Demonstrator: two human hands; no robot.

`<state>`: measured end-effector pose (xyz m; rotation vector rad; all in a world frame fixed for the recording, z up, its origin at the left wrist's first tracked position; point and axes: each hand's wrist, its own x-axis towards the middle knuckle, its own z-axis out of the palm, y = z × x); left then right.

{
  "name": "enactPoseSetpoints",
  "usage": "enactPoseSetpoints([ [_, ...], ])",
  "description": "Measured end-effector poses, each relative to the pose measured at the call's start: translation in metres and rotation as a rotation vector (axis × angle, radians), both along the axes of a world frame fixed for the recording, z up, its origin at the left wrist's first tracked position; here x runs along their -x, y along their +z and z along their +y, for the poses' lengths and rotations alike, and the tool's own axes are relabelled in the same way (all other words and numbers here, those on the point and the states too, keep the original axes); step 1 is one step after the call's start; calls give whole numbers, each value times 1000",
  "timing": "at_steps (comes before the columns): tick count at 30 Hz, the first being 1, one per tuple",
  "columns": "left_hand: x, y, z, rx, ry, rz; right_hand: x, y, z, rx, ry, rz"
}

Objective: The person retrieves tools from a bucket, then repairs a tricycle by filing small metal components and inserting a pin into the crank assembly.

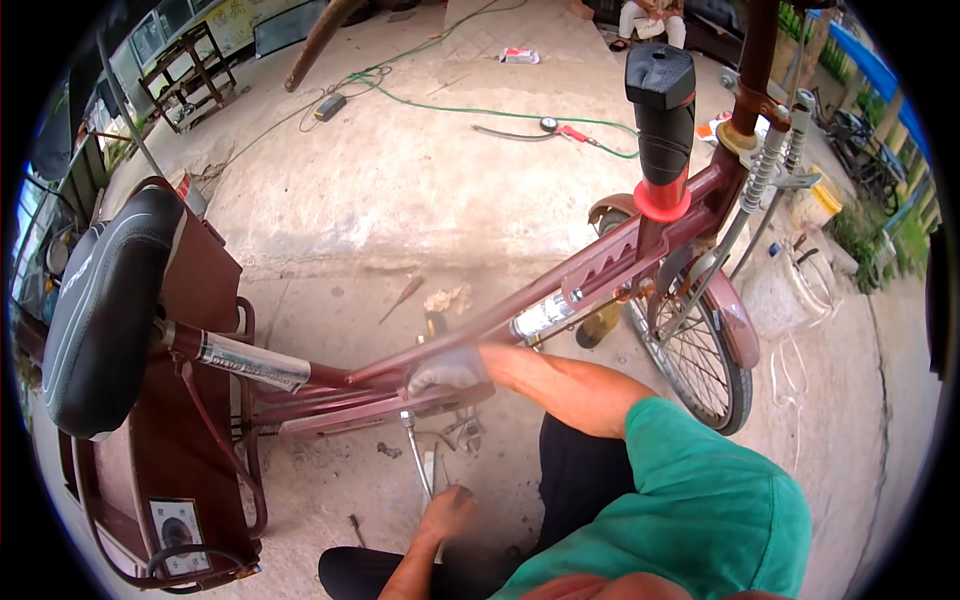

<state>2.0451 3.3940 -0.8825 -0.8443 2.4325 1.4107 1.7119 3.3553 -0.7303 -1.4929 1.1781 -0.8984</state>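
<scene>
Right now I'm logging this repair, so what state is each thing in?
Bicycle: upright, frame maroon.
Saddle: mounted, tilted.
Front wheel: on the ground.
Left hand: gripping a metal tool.
Right hand: resting on the frame.
Screwdriver: lying on the concrete.

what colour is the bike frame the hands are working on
Dark red, maroon frame, seen in the head view.
</scene>
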Motion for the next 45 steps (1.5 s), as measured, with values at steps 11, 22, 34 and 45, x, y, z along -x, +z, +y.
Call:
enactPoseSetpoints([
  [11, 6, 10, 0, 21, -17, -55, 0, 22, 7, -168, -87, 24],
  [22, 2, 10, 2, -58, 16, -100, -4, -24, -11, -436, -77, -237],
  [34, -6, -12, 3, 138, -66, -103, -1, -11, -4, -413, -103, -285],
  [45, -6, -51, -4, 126, -168, -378, -3, -2, -13, -448, -111, -279],
])
